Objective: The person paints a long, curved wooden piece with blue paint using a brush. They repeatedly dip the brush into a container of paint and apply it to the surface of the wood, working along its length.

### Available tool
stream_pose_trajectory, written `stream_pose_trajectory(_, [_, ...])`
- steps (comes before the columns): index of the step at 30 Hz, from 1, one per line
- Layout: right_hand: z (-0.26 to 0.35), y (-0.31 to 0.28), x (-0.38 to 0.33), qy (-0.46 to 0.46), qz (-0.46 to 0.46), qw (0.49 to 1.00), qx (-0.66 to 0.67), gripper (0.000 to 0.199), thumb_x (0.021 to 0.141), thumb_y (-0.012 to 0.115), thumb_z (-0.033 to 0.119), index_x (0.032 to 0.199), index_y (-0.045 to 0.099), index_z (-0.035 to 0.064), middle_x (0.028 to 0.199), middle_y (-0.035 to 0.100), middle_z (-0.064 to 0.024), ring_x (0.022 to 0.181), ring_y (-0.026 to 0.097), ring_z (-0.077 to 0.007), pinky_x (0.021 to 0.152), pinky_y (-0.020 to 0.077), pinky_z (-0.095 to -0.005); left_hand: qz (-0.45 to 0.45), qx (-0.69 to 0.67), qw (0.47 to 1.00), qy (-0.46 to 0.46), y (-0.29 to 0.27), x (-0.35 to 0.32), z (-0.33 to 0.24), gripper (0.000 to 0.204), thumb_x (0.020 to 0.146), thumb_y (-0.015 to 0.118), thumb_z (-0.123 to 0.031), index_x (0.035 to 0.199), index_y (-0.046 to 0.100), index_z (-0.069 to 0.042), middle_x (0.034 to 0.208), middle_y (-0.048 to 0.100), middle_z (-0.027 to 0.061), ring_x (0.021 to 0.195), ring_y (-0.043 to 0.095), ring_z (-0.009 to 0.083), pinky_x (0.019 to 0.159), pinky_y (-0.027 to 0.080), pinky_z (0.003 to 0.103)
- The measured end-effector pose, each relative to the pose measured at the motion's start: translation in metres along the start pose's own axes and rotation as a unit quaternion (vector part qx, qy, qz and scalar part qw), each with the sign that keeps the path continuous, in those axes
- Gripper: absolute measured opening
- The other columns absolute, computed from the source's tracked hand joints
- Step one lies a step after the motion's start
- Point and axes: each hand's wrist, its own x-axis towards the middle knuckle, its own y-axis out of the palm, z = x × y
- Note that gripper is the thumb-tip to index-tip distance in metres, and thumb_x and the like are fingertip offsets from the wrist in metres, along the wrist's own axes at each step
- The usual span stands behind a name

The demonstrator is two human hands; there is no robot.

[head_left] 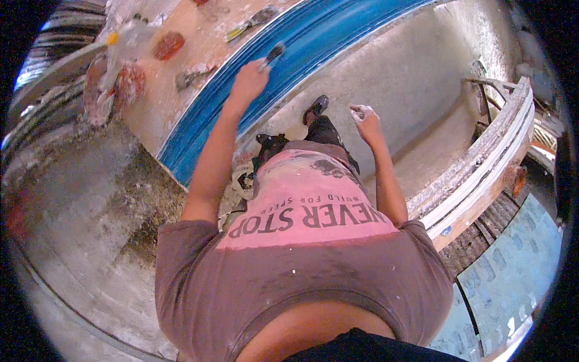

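Note:
My left hand is closed around a brush with dark bristles. It is over a long blue moulding with ridges along its length, and the bristles are at or just above its surface. I cannot tell whether they touch. To the right, away from the moulding, my right hand hangs over the floor with its fingers curled and coated in white. Whether anything lies inside those fingers is hidden.
The moulding lies along the edge of a stained tabletop. A scraper, a reddish round lump and a crusted tool rest there. Long white mouldings stand at right, beside a light blue panel. Grey floor lies between.

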Motion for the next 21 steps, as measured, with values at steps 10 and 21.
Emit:
stream_pose_trajectory(10, [-0.08, -0.099, 0.031, 0.082, -0.099, 0.991, 0.044, 0.026, 0.088, 0.061, 0.023, 0.108, 0.066, 0.0085, 0.106, 0.064, -0.0139, 0.097, 0.063, -0.0291, 0.087, 0.0483, -0.0391, -0.003, 0.007, 0.998, 0.061, 0.055, 0.119, -0.073, 0.031, 0.09, 0.053, -0.026, 0.102, 0.063, 0.0, 0.091, 0.064, 0.0274, 0.092, 0.06, 0.0446, 0.081, 0.048, 0.05])
stream_pose_trajectory(21, [-0.173, -0.124, -0.019, 0.26, -0.199, 0.942, 0.074, 0.027, 0.087, 0.061, 0.02, 0.108, 0.067, 0.0048, 0.106, 0.068, -0.015, 0.099, 0.065, -0.0271, 0.088, 0.0487, -0.0349, 0.04, 0.054, 0.995, 0.079, 0.11, 0.285, -0.209, 0.029, 0.089, 0.053, -0.024, 0.096, 0.061, 0.003, 0.09, 0.063, 0.0286, 0.09, 0.06, 0.0461, 0.077, 0.047, 0.053])
